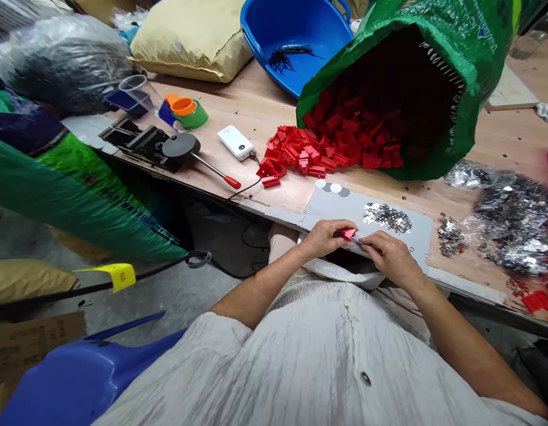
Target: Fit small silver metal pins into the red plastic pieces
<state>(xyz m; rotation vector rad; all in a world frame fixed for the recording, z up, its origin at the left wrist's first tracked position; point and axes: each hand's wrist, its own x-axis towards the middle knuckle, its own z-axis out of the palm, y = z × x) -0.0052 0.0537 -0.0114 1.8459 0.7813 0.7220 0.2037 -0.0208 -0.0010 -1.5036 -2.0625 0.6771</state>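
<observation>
My left hand (324, 239) is closed round a small red plastic part (348, 233) at the table's front edge. Fingers pinched, my right hand (387, 251) holds a thin metal tool (357, 241) whose end meets the red part; the tool's exact kind is hidden by my fingers. Just beyond both hands lies a grey mat (416, 228) with a heap of small shiny metal pieces (387, 218) and a few round discs (335, 188). Many like red parts (296, 151) spill from a green sack (471, 118) onto the wooden table.
A hand press with a red-tipped lever (232, 181) stands left, near a white power bank (235, 142) and its cable. Behind are a blue basin (274, 35) and a tan sack (189, 41). Plastic bags of metal pieces (518, 219) lie right. A blue chair (74, 378) stands lower left.
</observation>
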